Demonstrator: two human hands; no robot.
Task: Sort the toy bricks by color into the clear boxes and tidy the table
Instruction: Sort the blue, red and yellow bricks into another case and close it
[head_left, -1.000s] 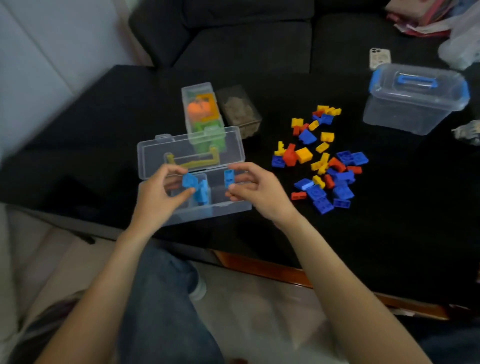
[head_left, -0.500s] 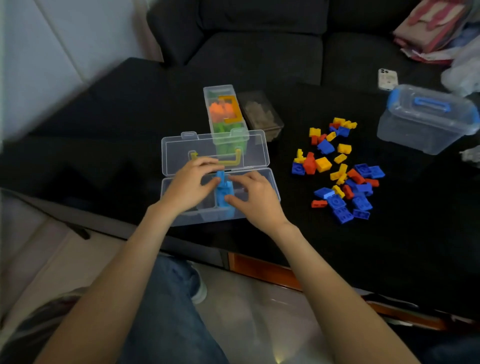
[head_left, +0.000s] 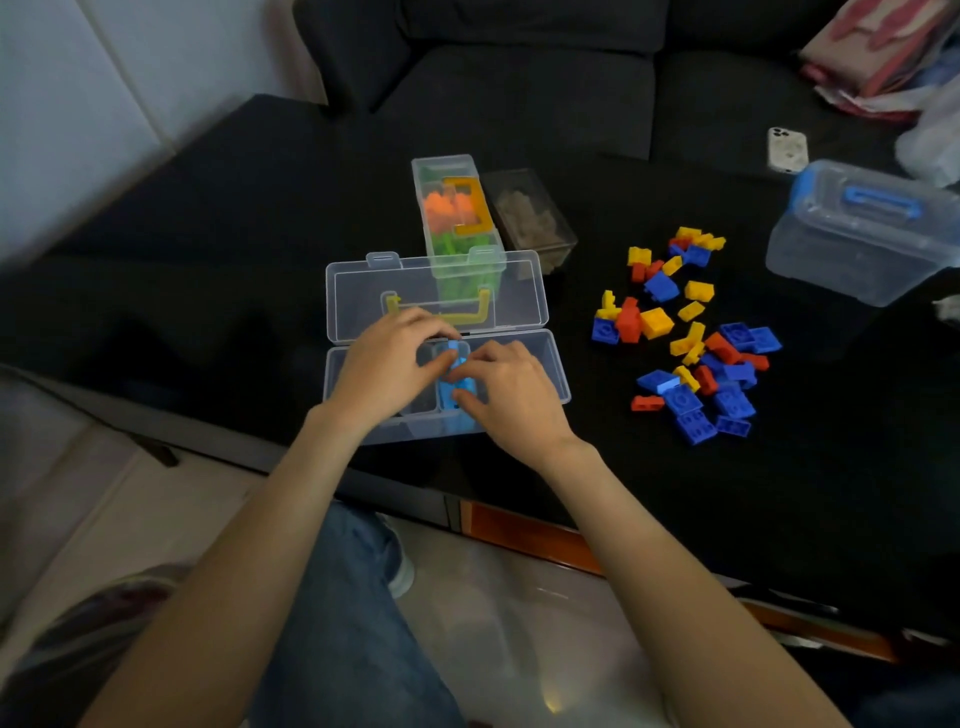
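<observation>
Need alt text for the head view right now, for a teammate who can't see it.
Both hands, left hand and right hand, handle light blue bricks inside an open clear box on a black table. To its right lies a loose pile of blue, yellow and red bricks.

An open clear plastic box (head_left: 540, 364) was set at the table's near edge, a loose pile of toy bricks (head_left: 685, 338) to its right, a lidded clear tub (head_left: 862, 234) behind that pile.

Dim indoor light leaves the black table (head_left: 675, 493) nearly featureless, while the toy bricks (head_left: 691, 338) stay vivid. The glossy floor (head_left: 550, 701) carries a small bright glare spot. Edges bend from the wide lens, and the left side smears with motion blur.
</observation>
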